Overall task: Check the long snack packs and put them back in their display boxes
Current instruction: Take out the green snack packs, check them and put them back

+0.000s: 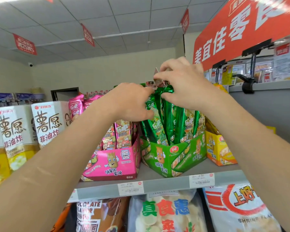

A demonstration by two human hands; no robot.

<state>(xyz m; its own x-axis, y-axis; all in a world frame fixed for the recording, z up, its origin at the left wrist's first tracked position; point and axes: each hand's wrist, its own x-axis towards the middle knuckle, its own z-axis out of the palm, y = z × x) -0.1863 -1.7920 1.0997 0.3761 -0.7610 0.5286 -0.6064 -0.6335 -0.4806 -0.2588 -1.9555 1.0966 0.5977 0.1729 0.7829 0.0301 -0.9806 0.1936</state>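
Several long green snack packs [171,123] stand upright in a green display box [164,158] on the grey shelf. My left hand [131,102] grips the upper part of the leftmost green packs. My right hand [182,82] pinches the crimped tops of the green packs near the middle of the bunch. To the left, a pink display box [114,163] holds several long pink packs [122,131]. A yellow display box [219,151] stands at the right, partly hidden behind my right forearm.
White and yellow chip boxes [20,131] fill the shelf's left end. Price tags [130,188] hang on the grey shelf edge [166,183]. Large snack bags [166,213] sit below. A red sign [241,29] on black clips overhangs the upper right.
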